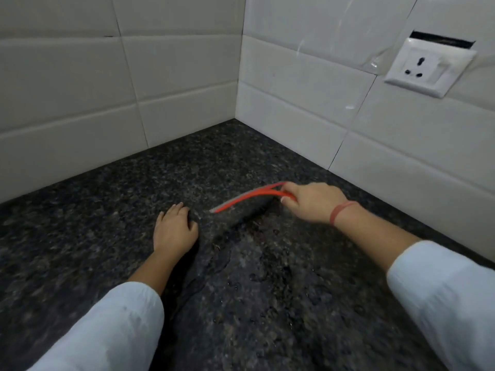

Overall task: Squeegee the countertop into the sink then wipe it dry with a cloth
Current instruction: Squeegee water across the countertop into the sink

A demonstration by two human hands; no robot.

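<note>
The right hand (313, 202) holds the red squeegee (246, 198) by its forked handle, fingers (290, 187) closed around the 2 red prongs. The blade's long axis runs from the hand, at about 2 o'clock of the picture's centre, down and left toward 8 o'clock, ending just beside the left hand (174, 231). The blade edge looks to be touching the worktop (267, 303), though motion blur keeps that from being certain.

The left hand lies palm down on the stone at about 9 o'clock from the blade tip, fingers loosely curled and holding nothing. It is the nearer hand to the blade's free end; the right hand alone has the tool.

The worktop is dark speckled granite, glossy where wet: a film of water with a ragged edge spreads from the blade toward 6 o'clock, with scattered droplets. Behind are glossy white wall tiles (308, 116) meeting in a corner at 12 o'clock, and a white plastic socket (428, 68) at 2 o'clock.

No sink or cloth is in view, so which way the water must be pushed cannot be told; the squeegee stage looks under way, drying not yet begun.
</note>
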